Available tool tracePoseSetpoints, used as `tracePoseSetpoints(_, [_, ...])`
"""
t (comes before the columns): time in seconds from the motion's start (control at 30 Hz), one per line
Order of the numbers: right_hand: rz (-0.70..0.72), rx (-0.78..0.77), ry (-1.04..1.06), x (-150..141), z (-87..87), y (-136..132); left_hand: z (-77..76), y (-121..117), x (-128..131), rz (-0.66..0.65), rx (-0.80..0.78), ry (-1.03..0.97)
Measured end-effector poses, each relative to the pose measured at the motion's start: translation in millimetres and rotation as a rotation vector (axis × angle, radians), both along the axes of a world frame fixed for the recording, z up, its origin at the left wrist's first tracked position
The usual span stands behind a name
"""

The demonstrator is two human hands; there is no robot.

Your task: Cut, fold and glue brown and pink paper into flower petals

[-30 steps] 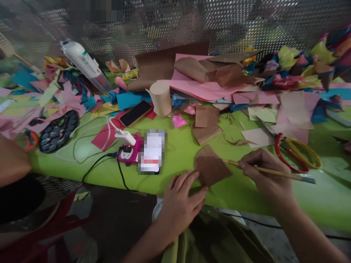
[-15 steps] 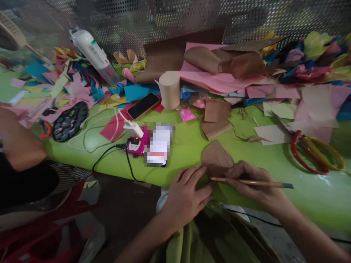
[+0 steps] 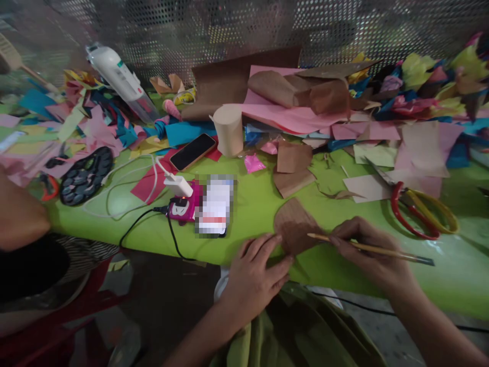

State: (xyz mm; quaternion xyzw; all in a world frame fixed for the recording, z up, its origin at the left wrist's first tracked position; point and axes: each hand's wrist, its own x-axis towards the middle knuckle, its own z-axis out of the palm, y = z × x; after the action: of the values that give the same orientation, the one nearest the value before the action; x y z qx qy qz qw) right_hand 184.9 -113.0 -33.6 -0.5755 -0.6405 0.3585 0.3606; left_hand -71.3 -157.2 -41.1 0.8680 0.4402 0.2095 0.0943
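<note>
A fan-shaped piece of brown paper (image 3: 295, 224) lies near the table's front edge. My left hand (image 3: 256, 272) rests flat with fingers spread, its fingertips at the paper's left edge. Between the thumb and fingers of my right hand (image 3: 369, 255) is a slim pointed wooden stick (image 3: 389, 251), pencil-like, with a dark far end. Its light tip points left over the paper; whether it touches is unclear. Further back are more brown paper pieces (image 3: 294, 157). Scissors (image 3: 420, 209) with red and yellow handles lie beyond my right hand.
Left of centre are a lit phone (image 3: 216, 206), a pink power socket (image 3: 185, 204) with cables, a dark phone (image 3: 193, 152) and a paper cylinder (image 3: 228, 130). Coloured paper heaps (image 3: 412, 94) line the back. Another person's arm (image 3: 23, 204) is at far left.
My right hand has moved right and away from my left hand, and the stick's tip has shifted right across the brown paper. The view has shifted slightly.
</note>
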Motion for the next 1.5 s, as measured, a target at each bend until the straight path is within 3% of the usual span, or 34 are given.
tracePoseSetpoints(0.2, [-0.156,0.028,-0.034,13,-7.1,-1,-1.2,0,-1,0.002,0.022,0.007])
tracePoseSetpoints(0.5, [-0.233,0.133,0.058,10,-4.8,-2,-0.1,0,0,0.004,0.034,0.025])
tracePoseSetpoints(0.6, [-0.167,0.119,0.157,4,-0.8,-6,0.3,0,0,0.0,0.022,0.044])
tracePoseSetpoints(0.7, [-0.016,0.009,0.237,-5,2.4,-10,0.9,-1,0,-0.013,-0.004,0.08])
tracePoseSetpoints(0.9, [0.164,-0.131,0.211,-19,2.1,-13,3.8,0,-2,-0.024,-0.023,0.078])
tracePoseSetpoints(1.5, [0.205,-0.108,0.068,-21,8.6,-9,4.8,1,-5,-0.062,-0.036,0.021])
